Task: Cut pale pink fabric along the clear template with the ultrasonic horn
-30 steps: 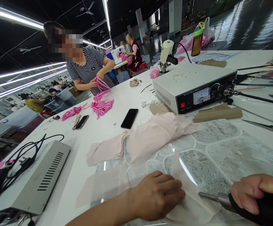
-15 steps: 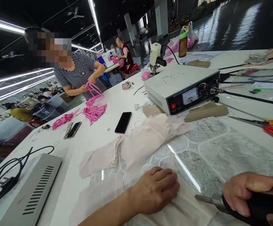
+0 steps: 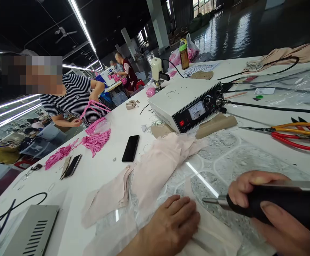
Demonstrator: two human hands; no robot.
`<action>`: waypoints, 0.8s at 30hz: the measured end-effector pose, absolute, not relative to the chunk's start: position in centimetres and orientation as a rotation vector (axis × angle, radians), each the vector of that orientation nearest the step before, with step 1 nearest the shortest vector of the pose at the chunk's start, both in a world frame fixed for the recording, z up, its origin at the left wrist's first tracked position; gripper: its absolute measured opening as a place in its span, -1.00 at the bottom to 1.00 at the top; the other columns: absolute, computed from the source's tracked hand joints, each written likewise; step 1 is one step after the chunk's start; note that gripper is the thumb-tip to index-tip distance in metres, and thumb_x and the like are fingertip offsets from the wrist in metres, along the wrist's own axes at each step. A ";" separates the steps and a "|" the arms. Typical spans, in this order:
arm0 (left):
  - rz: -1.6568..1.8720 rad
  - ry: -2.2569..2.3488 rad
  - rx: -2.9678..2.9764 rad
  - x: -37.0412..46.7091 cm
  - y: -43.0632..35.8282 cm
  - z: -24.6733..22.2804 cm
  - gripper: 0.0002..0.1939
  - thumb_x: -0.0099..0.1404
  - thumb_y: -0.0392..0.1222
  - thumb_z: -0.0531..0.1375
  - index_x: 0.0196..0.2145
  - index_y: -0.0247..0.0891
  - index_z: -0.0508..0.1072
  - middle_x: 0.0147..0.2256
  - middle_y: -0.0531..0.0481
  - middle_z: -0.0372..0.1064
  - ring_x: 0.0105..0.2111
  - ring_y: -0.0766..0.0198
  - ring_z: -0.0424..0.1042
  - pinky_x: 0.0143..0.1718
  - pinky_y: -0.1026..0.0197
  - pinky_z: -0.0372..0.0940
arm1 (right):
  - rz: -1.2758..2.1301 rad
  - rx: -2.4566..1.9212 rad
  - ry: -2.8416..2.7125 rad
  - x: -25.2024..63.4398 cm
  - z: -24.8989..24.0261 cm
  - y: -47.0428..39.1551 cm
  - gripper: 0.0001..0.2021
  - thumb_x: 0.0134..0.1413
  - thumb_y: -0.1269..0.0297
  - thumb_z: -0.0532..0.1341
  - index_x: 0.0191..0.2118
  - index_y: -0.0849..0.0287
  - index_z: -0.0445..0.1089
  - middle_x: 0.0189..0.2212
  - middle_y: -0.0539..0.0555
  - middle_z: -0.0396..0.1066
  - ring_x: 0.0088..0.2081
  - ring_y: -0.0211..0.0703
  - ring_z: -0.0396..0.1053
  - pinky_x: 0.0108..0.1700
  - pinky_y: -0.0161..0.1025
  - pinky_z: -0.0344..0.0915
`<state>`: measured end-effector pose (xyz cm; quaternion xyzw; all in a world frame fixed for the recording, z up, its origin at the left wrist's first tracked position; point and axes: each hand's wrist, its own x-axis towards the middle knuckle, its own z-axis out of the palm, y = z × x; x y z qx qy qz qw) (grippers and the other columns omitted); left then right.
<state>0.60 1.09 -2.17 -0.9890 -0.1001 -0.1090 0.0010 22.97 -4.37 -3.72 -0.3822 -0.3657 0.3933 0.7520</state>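
My left hand [image 3: 171, 224] lies palm down on a sheer beige fabric piece [image 3: 216, 231], pressing it against the clear, patterned mat [image 3: 224, 156]. Its fingers are slightly bent and rest on the cloth. In my right hand [image 3: 253, 192] is a black hand tool [image 3: 267, 202] with a narrow metal tip. That tip points left, just right of my left fingers and near the fabric; whether it touches cannot be made out. Beyond my left hand lie a heap of beige fabric pieces [image 3: 165, 160] and a smaller beige stack [image 3: 106, 195].
A control box with a dial [image 3: 194, 110] stands behind the fabric; pliers and cutters [image 3: 296, 133] lie to the right. A black phone [image 3: 130, 147], pink strips [image 3: 97, 140] and a grey vented box [image 3: 32, 229] are leftward. Across the table, a person in stripes [image 3: 72, 97] handles pink strips.
My right hand has lifted the tool up and leftward, turning it so the tip shows narrower. My left hand stays on the fabric. The view has shifted right.
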 end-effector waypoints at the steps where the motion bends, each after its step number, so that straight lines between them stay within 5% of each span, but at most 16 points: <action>1: -0.346 -0.314 -3.108 0.6 1.1 -2.2 -0.81 0.41 -0.30 0.05 -0.09 -0.40 0.40 -0.05 -0.21 0.41 0.04 0.13 0.36 0.08 0.07 0.28 | 0.851 -0.824 -0.832 22.9 -3.3 -3.8 -0.85 0.08 0.16 0.22 -0.24 -0.01 0.25 -0.44 0.00 0.18 -0.49 -0.15 0.25 -0.44 -0.14 0.35; 8: -0.336 -0.302 -3.112 0.4 1.2 -2.5 -0.80 0.42 -0.29 0.04 -0.07 -0.38 0.38 -0.02 -0.21 0.39 0.09 0.13 0.32 0.12 0.07 0.25 | 0.842 -0.774 -0.908 21.4 -3.7 -1.0 -0.86 0.15 0.19 0.20 -0.18 -0.01 0.25 -0.36 -0.01 0.22 -0.38 -0.20 0.28 -0.28 -0.22 0.33; 24: -0.397 -0.271 -3.232 0.3 1.7 -2.7 -0.78 0.40 -0.31 0.03 -0.07 -0.42 0.38 0.03 -0.31 0.32 0.07 0.08 0.34 0.08 0.05 0.29 | 0.912 -0.836 -0.823 20.5 -3.0 -0.8 -0.81 0.12 0.18 0.26 -0.19 0.01 0.25 -0.33 -0.02 0.26 -0.40 -0.20 0.29 -0.27 -0.17 0.34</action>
